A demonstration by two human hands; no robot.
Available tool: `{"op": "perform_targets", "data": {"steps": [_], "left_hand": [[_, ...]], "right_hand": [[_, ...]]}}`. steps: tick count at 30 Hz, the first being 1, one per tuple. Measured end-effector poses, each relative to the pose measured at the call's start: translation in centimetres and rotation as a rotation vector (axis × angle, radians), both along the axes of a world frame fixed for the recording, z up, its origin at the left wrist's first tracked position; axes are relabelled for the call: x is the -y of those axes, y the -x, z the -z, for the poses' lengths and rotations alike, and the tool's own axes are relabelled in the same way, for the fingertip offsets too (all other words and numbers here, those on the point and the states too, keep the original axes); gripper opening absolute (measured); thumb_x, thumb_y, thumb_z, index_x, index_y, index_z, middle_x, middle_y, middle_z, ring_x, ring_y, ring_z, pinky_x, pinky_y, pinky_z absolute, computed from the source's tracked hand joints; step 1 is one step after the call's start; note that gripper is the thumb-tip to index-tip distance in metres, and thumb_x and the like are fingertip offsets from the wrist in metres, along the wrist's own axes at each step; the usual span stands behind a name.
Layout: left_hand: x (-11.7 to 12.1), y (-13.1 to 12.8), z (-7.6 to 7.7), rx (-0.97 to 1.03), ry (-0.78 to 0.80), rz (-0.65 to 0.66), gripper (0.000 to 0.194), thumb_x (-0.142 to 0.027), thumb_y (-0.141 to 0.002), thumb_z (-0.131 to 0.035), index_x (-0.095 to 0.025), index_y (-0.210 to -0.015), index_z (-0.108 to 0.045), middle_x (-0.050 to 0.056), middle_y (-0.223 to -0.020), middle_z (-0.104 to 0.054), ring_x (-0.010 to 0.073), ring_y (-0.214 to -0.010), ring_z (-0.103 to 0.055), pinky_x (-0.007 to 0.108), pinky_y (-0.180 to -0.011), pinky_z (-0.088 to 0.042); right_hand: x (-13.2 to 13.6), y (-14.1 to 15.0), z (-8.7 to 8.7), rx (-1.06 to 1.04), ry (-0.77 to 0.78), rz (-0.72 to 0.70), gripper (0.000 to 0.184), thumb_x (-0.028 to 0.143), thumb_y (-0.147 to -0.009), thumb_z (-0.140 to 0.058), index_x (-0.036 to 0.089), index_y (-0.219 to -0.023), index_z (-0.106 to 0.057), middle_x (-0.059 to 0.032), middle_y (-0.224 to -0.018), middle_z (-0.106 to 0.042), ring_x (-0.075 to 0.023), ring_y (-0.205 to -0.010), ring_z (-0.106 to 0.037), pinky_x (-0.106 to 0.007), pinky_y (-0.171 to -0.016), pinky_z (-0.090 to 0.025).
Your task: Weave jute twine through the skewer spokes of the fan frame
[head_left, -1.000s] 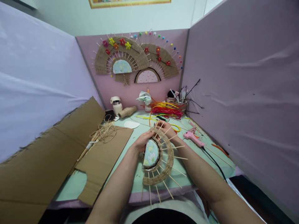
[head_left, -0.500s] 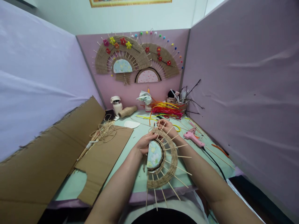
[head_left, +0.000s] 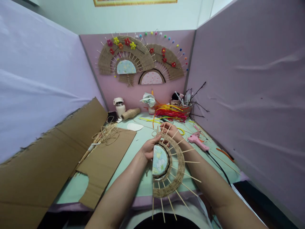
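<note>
A half-round woven fan (head_left: 180, 171) stands on its side in front of me, its straight edge facing left. Twine is woven in a band through its radiating wooden sticks, and the sticks' tips poke out beyond the band. At its centre is a half-disc covered in blue floral cloth (head_left: 159, 161) with a dark rim. My left hand (head_left: 150, 149) grips the fan by its upper straight edge, thumb in front. My right hand (head_left: 172, 131) is behind the top sticks, fingers curled at the band's upper end; what they pinch is too thin to tell. A thin twine loop (head_left: 154, 133) shows beside them.
Cardboard sheets (head_left: 111, 156) and a bundle of sticks with loose twine (head_left: 105, 135) lie left. Behind are a twine spool (head_left: 130, 113), a white bottle (head_left: 119, 107) and coloured pipe cleaners (head_left: 170, 113). A pink glue gun (head_left: 198, 142) with a cord lies right. Finished fans (head_left: 143, 57) hang on the back panel.
The fan has shifted slightly right and down, and its lower sticks are closer to me. Both hands keep their places at its upper end, the left a little further right.
</note>
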State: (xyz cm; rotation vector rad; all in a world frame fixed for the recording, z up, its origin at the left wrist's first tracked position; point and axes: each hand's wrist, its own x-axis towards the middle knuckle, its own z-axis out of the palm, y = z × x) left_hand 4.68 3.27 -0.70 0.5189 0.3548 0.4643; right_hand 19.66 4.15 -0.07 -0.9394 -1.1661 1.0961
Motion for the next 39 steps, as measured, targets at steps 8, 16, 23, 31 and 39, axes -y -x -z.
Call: {"op": "perform_targets", "data": {"steps": [8, 16, 23, 31, 39], "left_hand": [[0.8, 0.0, -0.7, 0.049, -0.12, -0.056, 0.022, -0.016, -0.076, -0.063, -0.018, -0.097, -0.058, 0.004, -0.082, -0.067, 0.0171, -0.076, -0.065, 0.03, -0.076, -0.049], [1.3, -0.1, -0.2, 0.06, -0.211, 0.129, 0.021, -0.018, -0.075, -0.065, -0.016, -0.094, -0.056, 0.003, -0.078, -0.063, 0.0133, -0.071, -0.063, 0.025, -0.072, -0.049], [1.9, -0.2, -0.2, 0.068, -0.272, 0.218, 0.023, -0.02, -0.074, -0.067, -0.017, -0.094, -0.056, 0.003, -0.078, -0.062, 0.0127, -0.066, -0.061, 0.023, -0.064, -0.047], [1.6, -0.3, -0.8, -0.174, -0.442, 0.073, 0.027, -0.029, -0.067, -0.073, -0.011, -0.082, -0.059, 0.004, -0.065, -0.062, 0.0112, -0.054, -0.057, 0.022, -0.054, -0.042], [0.1, 0.9, -2.0, -0.345, -0.547, -0.184, 0.028, -0.032, -0.064, -0.074, -0.011, -0.08, -0.064, 0.004, -0.066, -0.065, 0.0107, -0.053, -0.056, 0.022, -0.054, -0.04]], "right_hand": [[-0.6, -2.2, -0.4, -0.071, 0.022, 0.04, 0.032, 0.041, -0.063, -0.071, 0.018, -0.081, -0.058, 0.005, -0.061, -0.048, -0.0074, -0.052, -0.04, -0.022, -0.052, -0.033], [0.1, -2.3, -1.0, -0.274, -0.038, -0.082, 0.031, 0.029, -0.06, -0.076, 0.021, -0.086, -0.06, 0.0024, -0.073, -0.057, -0.0089, -0.063, -0.05, -0.025, -0.064, -0.04], [-0.5, -1.2, 0.4, -0.016, 0.02, -0.048, 0.023, 0.03, -0.063, -0.072, 0.018, -0.078, -0.06, 0.0022, -0.068, -0.058, -0.009, -0.058, -0.048, -0.024, -0.058, -0.038], [-0.8, -0.6, 1.7, 0.327, 0.128, -0.115, 0.022, 0.031, -0.058, -0.071, 0.014, -0.069, -0.063, -0.001, -0.063, -0.061, -0.0117, -0.055, -0.053, -0.025, -0.054, -0.042], [-0.8, -2.2, 1.2, 0.439, 0.156, -0.083, 0.022, 0.034, -0.062, -0.069, 0.013, -0.068, -0.066, -0.0024, -0.059, -0.062, -0.011, -0.05, -0.05, -0.023, -0.047, -0.037]]}}
